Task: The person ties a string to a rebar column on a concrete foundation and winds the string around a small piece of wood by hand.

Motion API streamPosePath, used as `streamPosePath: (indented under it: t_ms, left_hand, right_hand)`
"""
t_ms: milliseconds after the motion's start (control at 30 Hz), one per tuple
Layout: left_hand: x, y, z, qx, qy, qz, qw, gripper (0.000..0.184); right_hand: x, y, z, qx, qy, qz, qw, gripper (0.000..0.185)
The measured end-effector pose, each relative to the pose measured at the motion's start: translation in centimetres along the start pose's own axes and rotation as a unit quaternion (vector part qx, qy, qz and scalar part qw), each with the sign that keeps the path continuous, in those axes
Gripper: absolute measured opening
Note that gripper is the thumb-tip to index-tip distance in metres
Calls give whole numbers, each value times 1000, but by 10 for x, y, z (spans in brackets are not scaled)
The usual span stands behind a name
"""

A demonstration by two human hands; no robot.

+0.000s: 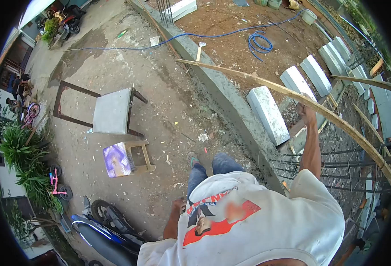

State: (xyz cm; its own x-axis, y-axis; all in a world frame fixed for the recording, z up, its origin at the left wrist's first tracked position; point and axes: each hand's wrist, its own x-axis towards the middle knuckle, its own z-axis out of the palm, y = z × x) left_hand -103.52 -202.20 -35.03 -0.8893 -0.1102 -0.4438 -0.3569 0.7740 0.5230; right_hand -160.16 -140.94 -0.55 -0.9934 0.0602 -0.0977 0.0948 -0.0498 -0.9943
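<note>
My right hand (pixel 307 113) reaches forward at the right, its fingers closed round a long, thin wooden strip (pixel 266 83). The strip slants over a grey concrete ledge (pixel 231 102) and past white rectangular blocks, curving in the wide lens. Close to the hand lie a white block (pixel 268 115) and a second white block (pixel 295 81). My left hand (pixel 178 206) hangs low beside my thigh, with curled fingers partly hidden by my white shirt (pixel 266 221). What it holds, if anything, I cannot make out.
A chair with a grey seat (pixel 112 111) and a small stool with a purple top (pixel 118 160) stand on the ground to the left. A motorbike (pixel 109 237) is close at lower left. Steel rebar (pixel 337 164) juts at right. A blue hose (pixel 260 44) lies coiled ahead.
</note>
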Motion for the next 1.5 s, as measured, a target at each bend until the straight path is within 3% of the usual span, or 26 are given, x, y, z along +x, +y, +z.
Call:
streamPosePath:
  t_ms: [67, 100, 133, 167, 200, 233, 267, 333, 433, 567, 667, 800, 933, 1033, 1100, 1133, 1200, 1267, 1367, 1400, 1500]
  left_hand:
    - [37, -33, -18, -113, 16, -51, 992, 27]
    - [87, -43, -41, -345, 51, -202, 915, 23]
    - [126, -25, -93, -371, 71, -114, 919, 15]
    - [152, 41, -177, -472, 1, -187, 861, 14]
    - [205, 39, -201, -414, 41, -78, 906, 21]
    - [246, 64, -230, -415, 98, -41, 904, 36]
    - [278, 110, -280, -371, 79, -1, 925, 51]
    - [325, 216, -357, -340, 78, 70, 935, 51]
    - [400, 333, -408, -329, 30, 180, 926, 49]
    - [471, 486, -429, -270, -97, 274, 918, 54]
    - [524, 588, -398, -249, -173, 334, 892, 62]
    - [557, 687, -341, -200, -324, 346, 858, 64]
    - [565, 722, -290, -192, -397, 387, 810, 68]
    - [587, 723, -291, -164, -536, 344, 753, 42]
    - [607, 713, -301, -172, -532, 284, 779, 40]
    - [618, 708, -310, -181, -524, 233, 799, 39]
    - [648, 693, -330, -190, -467, 256, 825, 37]
    - [687, 670, -347, -158, -374, 343, 847, 35]
    - [711, 653, -396, -68, -296, 336, 891, 35]
    - [720, 648, -410, 0, -266, 338, 903, 36]
    - [749, 617, -428, 21, -201, 330, 922, 35]
  right_hand:
    - [11, -10, 13, -50, -30, -7, 998, 29]
    - [6, -18, 27, -57, -13, 21, 998, 29]
    - [14, -31, 42, -63, 2, 38, 997, 29]
    - [28, -32, 43, -62, 15, 36, 997, 29]
    - [40, -27, 45, -38, 5, 18, 999, 29]
    - [47, -21, 45, -14, -6, 4, 1000, 29]
    - [52, -20, 48, -13, 0, 7, 1000, 29]
    - [66, -23, 56, -20, -40, 6, 999, 27]
    - [80, -29, 66, 16, -52, 43, 998, 27]
    - [97, -31, 80, 75, -55, 66, 993, 26]
    - [121, -19, 74, 70, -95, 81, 990, 26]
    - [140, -16, 87, 77, -119, 106, 984, 28]
    - [151, -7, 86, 64, -67, 105, 990, 28]
    - [155, 2, 77, 73, -24, 107, 991, 27]
    - [159, 6, 76, 34, 24, 107, 993, 24]
    - [159, 8, 74, 7, 34, 123, 992, 24]
    - [160, 17, 77, -77, 33, 120, 989, 24]
    - [151, 50, 78, -124, 41, 105, 986, 24]
    - [129, 46, 106, -257, 115, 46, 959, 29]
    - [119, 43, 113, -364, 153, -27, 918, 32]
    - [69, 73, 111, -533, 286, -19, 796, 28]
